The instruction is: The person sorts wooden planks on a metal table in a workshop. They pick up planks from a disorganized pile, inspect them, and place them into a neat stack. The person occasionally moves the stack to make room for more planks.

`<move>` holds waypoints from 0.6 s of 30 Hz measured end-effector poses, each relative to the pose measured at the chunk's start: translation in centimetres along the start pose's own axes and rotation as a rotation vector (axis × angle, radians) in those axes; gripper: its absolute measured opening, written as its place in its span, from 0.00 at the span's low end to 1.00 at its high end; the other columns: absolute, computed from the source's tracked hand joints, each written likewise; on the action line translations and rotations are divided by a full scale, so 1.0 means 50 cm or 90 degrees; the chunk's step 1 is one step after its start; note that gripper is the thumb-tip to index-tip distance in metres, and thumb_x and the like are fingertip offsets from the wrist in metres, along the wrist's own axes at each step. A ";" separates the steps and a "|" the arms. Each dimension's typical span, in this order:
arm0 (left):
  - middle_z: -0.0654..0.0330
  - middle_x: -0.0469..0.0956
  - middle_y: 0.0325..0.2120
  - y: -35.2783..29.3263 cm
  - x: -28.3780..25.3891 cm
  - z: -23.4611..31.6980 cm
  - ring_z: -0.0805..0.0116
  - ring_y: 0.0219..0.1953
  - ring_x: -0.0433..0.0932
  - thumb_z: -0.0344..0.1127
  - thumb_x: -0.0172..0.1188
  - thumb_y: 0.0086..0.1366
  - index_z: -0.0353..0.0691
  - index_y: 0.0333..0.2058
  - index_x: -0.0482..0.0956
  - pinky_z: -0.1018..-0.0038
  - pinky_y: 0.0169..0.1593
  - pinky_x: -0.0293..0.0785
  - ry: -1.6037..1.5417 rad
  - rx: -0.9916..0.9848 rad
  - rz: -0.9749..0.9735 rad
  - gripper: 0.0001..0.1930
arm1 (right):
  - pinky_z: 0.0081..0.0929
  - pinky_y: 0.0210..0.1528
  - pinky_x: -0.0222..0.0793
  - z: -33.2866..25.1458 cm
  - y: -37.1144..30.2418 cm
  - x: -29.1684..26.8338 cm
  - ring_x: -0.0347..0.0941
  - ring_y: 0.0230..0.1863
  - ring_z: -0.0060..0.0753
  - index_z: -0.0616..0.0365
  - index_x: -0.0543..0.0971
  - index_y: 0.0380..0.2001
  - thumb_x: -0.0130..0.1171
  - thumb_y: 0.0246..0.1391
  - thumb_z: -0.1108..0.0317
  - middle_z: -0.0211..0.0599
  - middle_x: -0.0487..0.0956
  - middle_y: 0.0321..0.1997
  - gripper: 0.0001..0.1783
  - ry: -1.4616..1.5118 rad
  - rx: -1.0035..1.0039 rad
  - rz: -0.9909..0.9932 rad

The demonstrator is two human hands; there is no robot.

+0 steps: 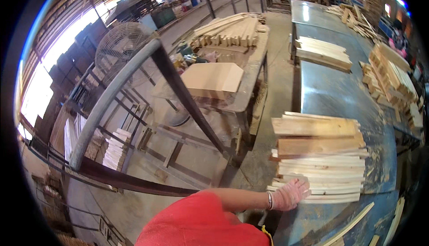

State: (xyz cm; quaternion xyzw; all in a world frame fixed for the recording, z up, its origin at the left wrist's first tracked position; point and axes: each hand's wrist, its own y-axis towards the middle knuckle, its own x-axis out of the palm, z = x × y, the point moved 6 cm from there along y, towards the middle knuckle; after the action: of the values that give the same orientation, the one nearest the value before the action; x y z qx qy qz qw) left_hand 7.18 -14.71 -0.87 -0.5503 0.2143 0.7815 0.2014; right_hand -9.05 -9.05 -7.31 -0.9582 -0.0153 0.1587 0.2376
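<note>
My left hand (290,195), in a pale pink work glove with a band at the wrist, reaches in from the left below a red sleeve (201,221). It lies at the near left end of a row of pale wooden strips (328,179) set side by side on a blue metal-topped table (335,87). Its fingers look stretched over the strips' ends, slightly blurred, with nothing plainly gripped. Wider wooden boards (317,127) lie at the far side of the row. My right hand is not in view.
Loose strips (351,223) lie nearer on the table; another wood stack (322,53) sits farther along. Wooden pieces (391,76) pile up at the right. At left stand a metal frame (120,92), a fan (123,51) and a workbench with a cardboard box (210,78).
</note>
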 end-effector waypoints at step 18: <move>0.50 0.77 0.29 -0.162 -0.629 0.372 0.48 0.27 0.79 0.45 0.60 0.76 0.32 0.38 0.81 0.57 0.31 0.72 -1.539 0.670 -0.161 0.18 | 0.32 0.65 0.71 0.107 -0.254 -0.097 0.79 0.62 0.39 0.68 0.61 0.75 0.64 0.66 0.54 0.50 0.82 0.61 0.44 -0.044 0.168 0.098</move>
State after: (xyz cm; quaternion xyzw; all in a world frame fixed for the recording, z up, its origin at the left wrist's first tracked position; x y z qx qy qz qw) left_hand 7.09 -0.13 33.61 0.6153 0.1244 0.5763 0.5232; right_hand -14.73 4.11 -4.52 -0.9110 0.0712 0.2097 0.3480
